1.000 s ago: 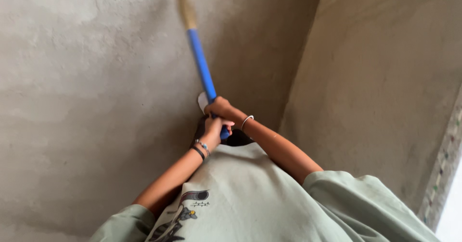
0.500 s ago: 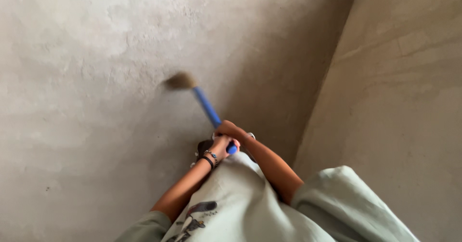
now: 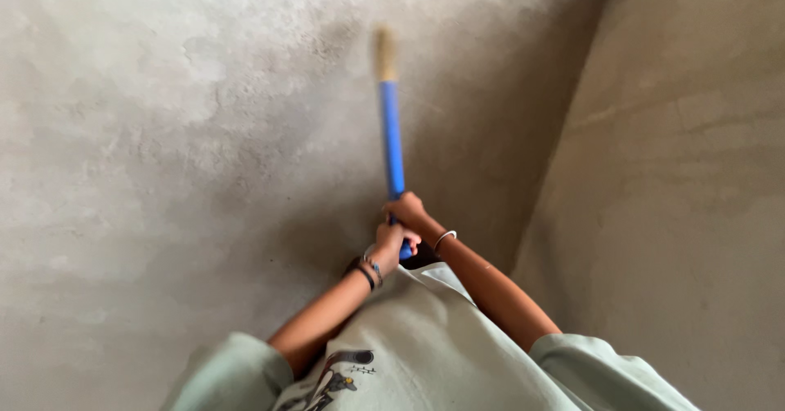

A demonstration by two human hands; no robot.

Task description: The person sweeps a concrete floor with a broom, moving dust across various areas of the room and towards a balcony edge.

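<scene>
Both my hands grip a broom with a blue handle point(image 3: 392, 145). My right hand point(image 3: 406, 209) wraps the handle higher up, and my left hand point(image 3: 392, 241) clasps its near end just below. The broom's tan bristle head point(image 3: 384, 53) is blurred and reaches out over the grey concrete floor point(image 3: 163, 149), straight ahead of me. My pale green shirt fills the bottom of the view. My left wrist carries dark bracelets and my right wrist a thin bangle.
A plastered wall point(image 3: 687, 174) rises on the right and meets the floor along a slanted line. A dark shoe point(image 3: 421, 256) peeks out below my hands.
The broom head swung from far ahead in toward the left near my hands, then out again ahead and to the right. The view shifted slightly.
</scene>
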